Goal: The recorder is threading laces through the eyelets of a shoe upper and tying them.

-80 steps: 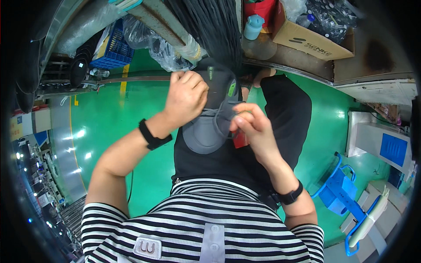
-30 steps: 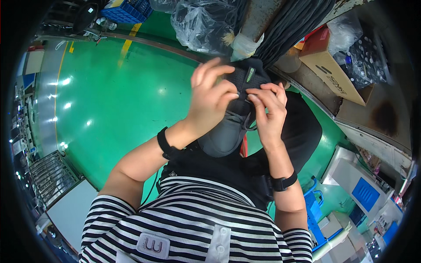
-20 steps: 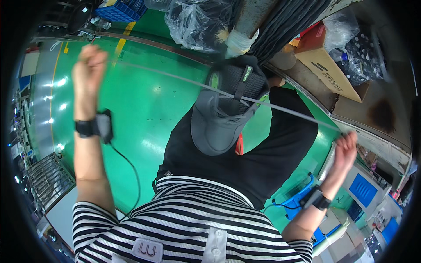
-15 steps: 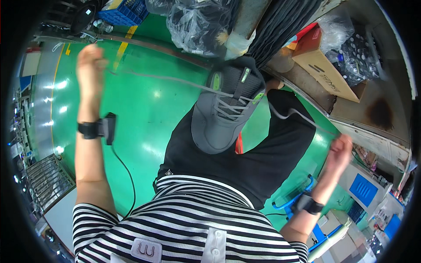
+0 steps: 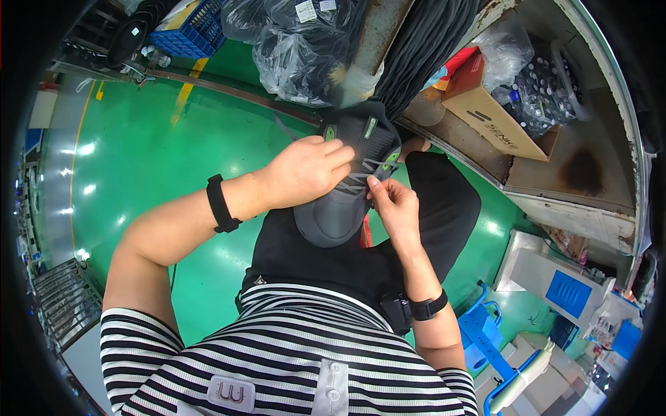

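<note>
The dark grey mesh sneaker with green lace loops (image 5: 347, 184) sits toe-down on the person's lap. Left hand (image 5: 305, 170) lies over the upper, fingers together; right hand (image 5: 395, 204) pinches a grey lace (image 5: 361, 182). Looks light and squishy, so the stiffer sole seems the best grip.

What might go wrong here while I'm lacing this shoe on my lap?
The shoe rests only on the lap, steadied by the left hand, so a hard tug may tip it to the floor. The right hand pinches the lace with fingertips alone, so it could slip free.
</note>
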Action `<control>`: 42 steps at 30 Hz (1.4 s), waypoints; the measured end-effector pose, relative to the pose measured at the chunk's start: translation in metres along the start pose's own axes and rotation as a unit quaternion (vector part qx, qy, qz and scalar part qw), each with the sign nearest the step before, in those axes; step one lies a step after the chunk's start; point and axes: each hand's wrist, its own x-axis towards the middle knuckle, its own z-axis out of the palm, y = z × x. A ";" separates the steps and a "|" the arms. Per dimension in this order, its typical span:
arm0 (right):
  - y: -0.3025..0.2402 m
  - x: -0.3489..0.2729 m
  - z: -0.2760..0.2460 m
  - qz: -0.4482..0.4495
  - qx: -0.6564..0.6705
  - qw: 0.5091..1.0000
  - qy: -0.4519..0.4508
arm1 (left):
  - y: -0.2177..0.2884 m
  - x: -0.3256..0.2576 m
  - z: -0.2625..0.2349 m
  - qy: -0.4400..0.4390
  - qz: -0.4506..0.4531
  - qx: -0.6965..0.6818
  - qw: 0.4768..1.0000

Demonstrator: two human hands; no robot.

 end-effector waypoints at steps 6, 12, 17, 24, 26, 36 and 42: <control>0.005 -0.001 0.002 0.071 0.052 0.996 -0.030 | -0.009 0.018 0.011 0.024 -0.161 -0.296 0.941; 0.005 -0.017 0.003 0.228 0.316 0.919 -0.053 | -0.004 0.033 0.017 -0.043 -0.196 -0.277 0.940; 0.022 -0.032 0.019 0.154 0.558 0.813 -0.054 | -0.005 0.031 0.018 -0.056 -0.181 -0.245 0.951; 0.030 -0.006 0.022 -0.093 0.093 0.990 0.057 | -0.030 0.028 -0.024 -0.151 -0.124 -0.328 0.924; 0.033 -0.006 0.016 0.035 0.233 0.972 0.001 | -0.026 0.012 -0.031 -0.111 -0.121 -0.199 0.966; 0.118 -0.024 -0.249 -0.013 0.455 0.883 0.117 | 0.033 -0.014 0.033 0.169 -0.454 -0.428 0.763; 0.091 -0.001 -0.223 -0.103 0.217 0.909 0.340 | 0.024 -0.025 0.038 0.219 -0.448 -0.627 0.599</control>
